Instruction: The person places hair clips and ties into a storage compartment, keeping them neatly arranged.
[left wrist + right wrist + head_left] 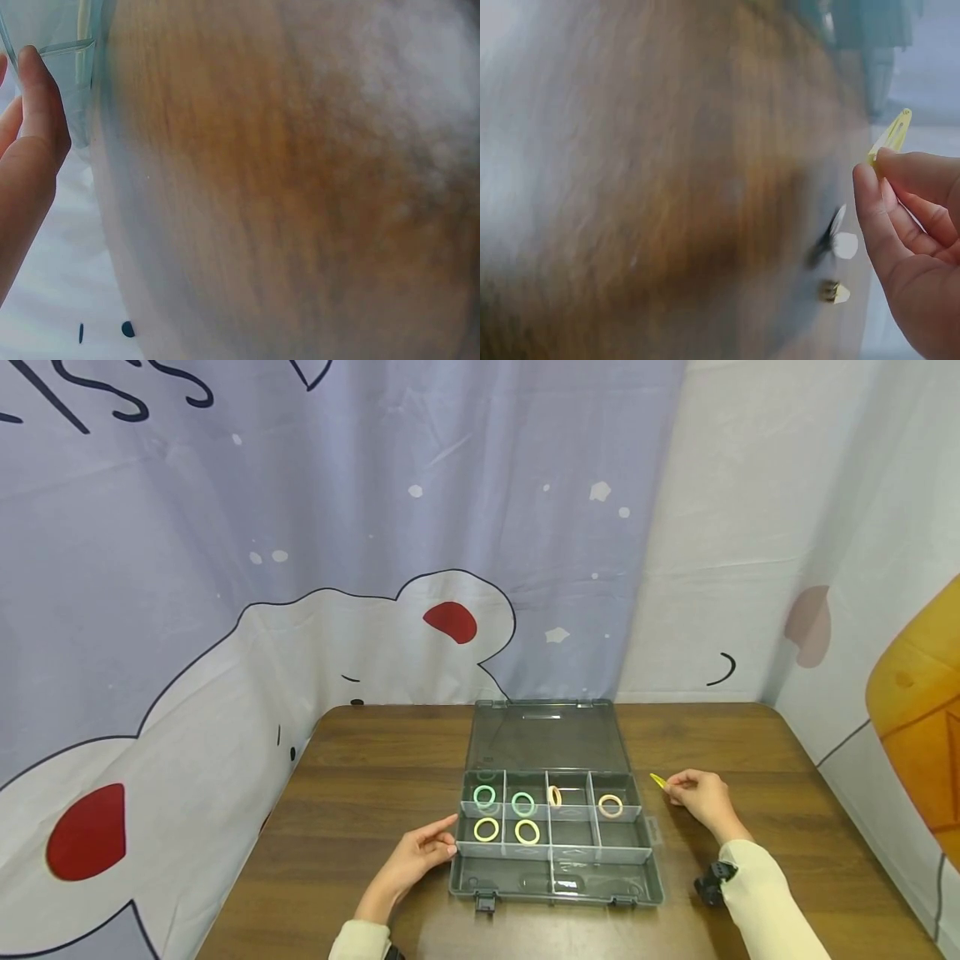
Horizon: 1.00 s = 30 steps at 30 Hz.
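Observation:
A yellow snap hair clip [894, 135] is pinched between the thumb and forefinger of my right hand [702, 797], held to the right of a grey see-through divided box [502, 877]. My left hand [418, 853] touches the left wall of this box with loosely extended fingers. In the back row lie a green ring [484, 788], another green ring [522, 797], a pale orange ring pair [554, 789] and a single pale orange ring [619, 802]. The middle row holds a yellow ring [486, 840] and a second yellow ring [527, 842] in its two left compartments.
The box's lid [547, 739] lies back toward the curtain [570, 543] behind the table. Two latches, one a dark latch [485, 903], stick out at the front. Brown wood tabletop [360, 777] surrounds the box. Small blurred dark-and-white shapes [844, 246] show in the right wrist view.

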### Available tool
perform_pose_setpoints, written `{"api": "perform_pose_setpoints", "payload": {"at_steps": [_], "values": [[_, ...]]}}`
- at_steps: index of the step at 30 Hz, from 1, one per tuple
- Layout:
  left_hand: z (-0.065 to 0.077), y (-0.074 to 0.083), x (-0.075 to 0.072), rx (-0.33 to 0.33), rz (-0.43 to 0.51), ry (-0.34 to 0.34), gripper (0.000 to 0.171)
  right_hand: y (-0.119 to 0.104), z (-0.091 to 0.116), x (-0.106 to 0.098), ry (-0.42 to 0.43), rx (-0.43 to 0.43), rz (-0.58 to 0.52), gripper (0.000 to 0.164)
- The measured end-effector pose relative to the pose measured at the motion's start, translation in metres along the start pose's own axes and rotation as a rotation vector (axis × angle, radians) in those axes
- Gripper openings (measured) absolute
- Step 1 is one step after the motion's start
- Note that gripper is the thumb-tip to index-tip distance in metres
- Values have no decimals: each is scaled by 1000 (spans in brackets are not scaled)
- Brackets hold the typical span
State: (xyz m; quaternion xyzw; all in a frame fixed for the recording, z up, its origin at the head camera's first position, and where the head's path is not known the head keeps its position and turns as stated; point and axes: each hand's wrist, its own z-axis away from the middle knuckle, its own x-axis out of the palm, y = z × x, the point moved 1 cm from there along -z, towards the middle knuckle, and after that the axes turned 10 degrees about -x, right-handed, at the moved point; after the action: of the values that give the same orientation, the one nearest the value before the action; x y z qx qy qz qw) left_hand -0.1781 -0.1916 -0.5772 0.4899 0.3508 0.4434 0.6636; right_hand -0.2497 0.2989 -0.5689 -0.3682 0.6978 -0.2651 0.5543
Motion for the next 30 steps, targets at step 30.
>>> {"api": "perform_pose_setpoints", "payload": {"at_steps": [30], "values": [[-3,-4,-1,1,4,15,59,-129,8,61,-24,-28,-462,16]]}}
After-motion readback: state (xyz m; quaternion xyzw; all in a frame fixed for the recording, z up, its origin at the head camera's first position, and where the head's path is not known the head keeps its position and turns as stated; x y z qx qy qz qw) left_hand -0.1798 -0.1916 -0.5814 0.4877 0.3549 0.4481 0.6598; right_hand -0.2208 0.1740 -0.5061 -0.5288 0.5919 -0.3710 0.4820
